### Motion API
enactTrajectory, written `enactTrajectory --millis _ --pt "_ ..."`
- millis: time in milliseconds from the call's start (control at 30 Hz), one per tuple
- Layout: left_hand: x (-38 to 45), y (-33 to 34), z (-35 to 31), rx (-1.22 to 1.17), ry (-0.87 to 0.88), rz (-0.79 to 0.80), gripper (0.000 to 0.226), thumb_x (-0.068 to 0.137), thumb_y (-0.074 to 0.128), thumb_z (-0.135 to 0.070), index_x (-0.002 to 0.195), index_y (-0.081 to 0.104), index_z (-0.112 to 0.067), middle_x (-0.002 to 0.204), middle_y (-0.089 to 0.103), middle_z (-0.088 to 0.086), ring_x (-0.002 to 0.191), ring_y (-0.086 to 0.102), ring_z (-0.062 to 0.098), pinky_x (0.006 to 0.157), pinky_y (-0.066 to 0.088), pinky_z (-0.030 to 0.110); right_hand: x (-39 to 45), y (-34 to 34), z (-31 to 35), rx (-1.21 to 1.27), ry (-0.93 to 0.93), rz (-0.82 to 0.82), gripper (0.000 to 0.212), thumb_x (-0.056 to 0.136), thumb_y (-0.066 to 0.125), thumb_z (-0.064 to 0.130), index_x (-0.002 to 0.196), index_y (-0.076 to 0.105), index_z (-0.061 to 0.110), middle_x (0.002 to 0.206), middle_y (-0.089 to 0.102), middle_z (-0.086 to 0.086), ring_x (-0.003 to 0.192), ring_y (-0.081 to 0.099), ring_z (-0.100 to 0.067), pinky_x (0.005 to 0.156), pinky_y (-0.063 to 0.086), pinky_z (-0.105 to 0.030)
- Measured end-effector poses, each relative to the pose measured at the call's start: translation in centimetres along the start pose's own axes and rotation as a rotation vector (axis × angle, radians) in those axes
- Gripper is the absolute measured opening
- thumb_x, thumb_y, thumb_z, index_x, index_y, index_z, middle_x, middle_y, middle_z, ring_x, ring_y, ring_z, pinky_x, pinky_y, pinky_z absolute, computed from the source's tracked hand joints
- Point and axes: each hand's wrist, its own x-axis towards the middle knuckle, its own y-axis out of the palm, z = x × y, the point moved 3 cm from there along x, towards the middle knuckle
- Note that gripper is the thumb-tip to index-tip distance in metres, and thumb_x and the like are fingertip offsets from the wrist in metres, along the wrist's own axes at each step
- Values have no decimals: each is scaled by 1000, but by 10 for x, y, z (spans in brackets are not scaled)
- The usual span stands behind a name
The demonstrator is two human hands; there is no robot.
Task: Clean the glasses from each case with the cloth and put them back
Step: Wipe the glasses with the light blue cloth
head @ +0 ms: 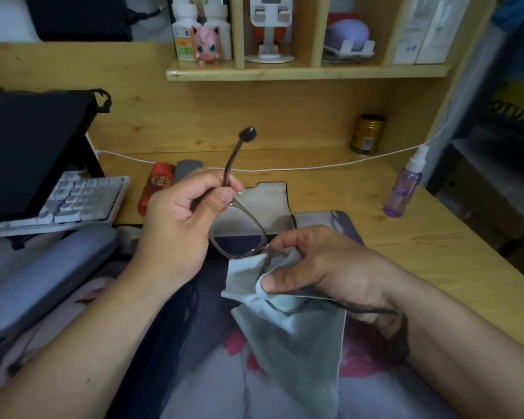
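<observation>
Up close, we hold the glasses point(239, 234) in the air over the patterned mat point(321, 220) that covers the near part of the worktop point(421, 225). Our left hand point(179, 219) has its fingers curled around one temple arm where it meets the frame, and that arm sticks up and away from us, ending in a dark tip. Our right hand point(318, 261) pinches the grey cloth point(288, 325) around the other end of the frame, thumb pressed on the fabric from below; the lens on that side is covered by the cloth, so we cannot tell how much of it is wrapped. The rest of the cloth hangs down in a loose fold toward us. A thin dark cord runs across our right wrist.

To the left, a grey case point(46, 273) lies closed on the mat, near our left forearm. A red case point(156, 189) sits behind our left hand, partly hidden by it, with a white keyboard point(79, 201) beside it. A purple spray bottle point(406, 186) stands on the worktop to the right, well apart from both hands.
</observation>
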Motion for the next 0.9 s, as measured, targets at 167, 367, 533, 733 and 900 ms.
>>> enactTrajectory --millis 167,367,533,733,900 --pt "1 -10 -1 45 11 -76 22 99 59 -25 96 71 -44 97 69 -16 94 63 5 89 54 40 10 -9 -1 143 -41 -138 13 86 71 0 98 72 2 81 74 -12 69 71 -18 67 59 -24" --pt "-3 3 -10 -2 5 34 12 97 63 -22 95 71 -31 95 70 -17 94 64 2 86 46 14 12 -29 4 375 -57 -35 36 97 60 16 125 61 -7 125 62 -34 113 62 -44 99 51 -51" --pt "-10 17 -13 32 33 167 10 93 63 -29 93 72 -33 97 71 -16 103 65 18 91 47 22 8 -13 2 327 -49 353 36 98 51 4 131 55 -7 117 64 -20 104 63 -30 89 55 -35" --pt "-15 29 -18 118 124 286 10 92 65 -25 93 74 -30 93 69 -20 98 60 16 88 44 20 7 6 -7 133 27 391 32 81 59 -21 109 65 -7 102 71 -21 91 72 -25 83 57 -33" --pt "-17 35 -11 110 88 281 10 93 69 -17 95 78 -20 93 71 -15 96 63 14 85 45 19 12 13 -10 134 1 204 37 80 66 -20 116 61 -11 118 66 -31 109 68 -38 96 55 -43"
